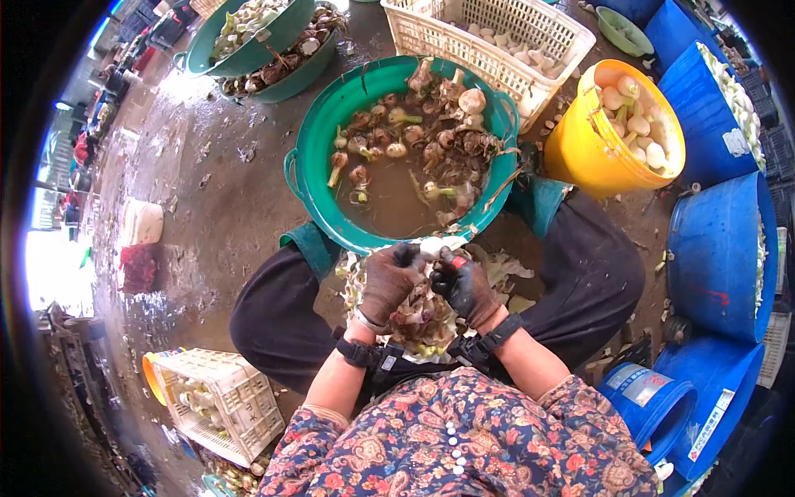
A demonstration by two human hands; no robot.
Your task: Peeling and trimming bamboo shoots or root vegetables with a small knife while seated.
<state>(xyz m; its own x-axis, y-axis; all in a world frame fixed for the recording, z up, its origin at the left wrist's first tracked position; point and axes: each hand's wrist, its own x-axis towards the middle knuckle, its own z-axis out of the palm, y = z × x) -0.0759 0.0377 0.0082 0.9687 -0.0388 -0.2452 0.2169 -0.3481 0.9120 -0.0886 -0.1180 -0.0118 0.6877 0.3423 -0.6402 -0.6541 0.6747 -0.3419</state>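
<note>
My left hand, in a brown glove with dark fingertips, grips a white garlic bulb from its left side. From the right, my right hand, gloved the same way with a red patch on one finger, has its fingers bent at the bulb. Both hands are just below the near rim of a green plastic tub, which holds muddy water and many unpeeled garlic bulbs with stems. Beneath the hands lies a heap of garlic skins between the legs.
A yellow bucket of peeled bulbs stands at the right, behind it a cream plastic crate with more bulbs. Blue tubs line the right side. Green basins are at the upper left, another cream crate at the lower left. The floor is wet.
</note>
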